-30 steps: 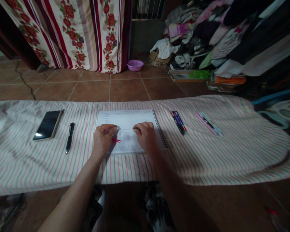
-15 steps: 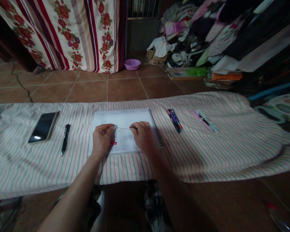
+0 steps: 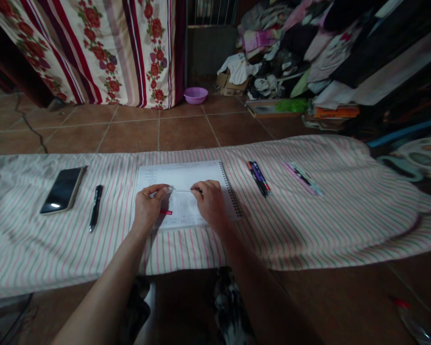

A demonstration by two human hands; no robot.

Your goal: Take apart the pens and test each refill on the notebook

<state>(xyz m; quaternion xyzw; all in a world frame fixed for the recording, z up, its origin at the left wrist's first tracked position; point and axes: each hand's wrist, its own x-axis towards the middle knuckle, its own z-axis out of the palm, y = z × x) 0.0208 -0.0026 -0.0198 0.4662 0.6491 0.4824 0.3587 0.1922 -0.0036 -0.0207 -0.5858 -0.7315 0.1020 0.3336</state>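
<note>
A spiral notebook (image 3: 187, 177) lies open on a pink-striped cloth (image 3: 309, 225). My left hand (image 3: 147, 208) rests on the page, fingers pinched on the clear end of a pen part, with a red piece (image 3: 166, 212) showing under the palm. My right hand (image 3: 210, 203) is closed on the dark end of a thin pen refill (image 3: 183, 190) that spans between both hands, just above the paper.
A black phone (image 3: 62, 189) and a black pen (image 3: 95, 208) lie left of the notebook. A bundle of pens (image 3: 259, 178) and a flat packet (image 3: 303, 178) lie to the right. Beyond are tiled floor, a purple bowl (image 3: 196, 95), a floral curtain and piled clothes.
The view shifted slightly. My right hand has crept a little left toward my left hand; the refill between them looks shorter.
</note>
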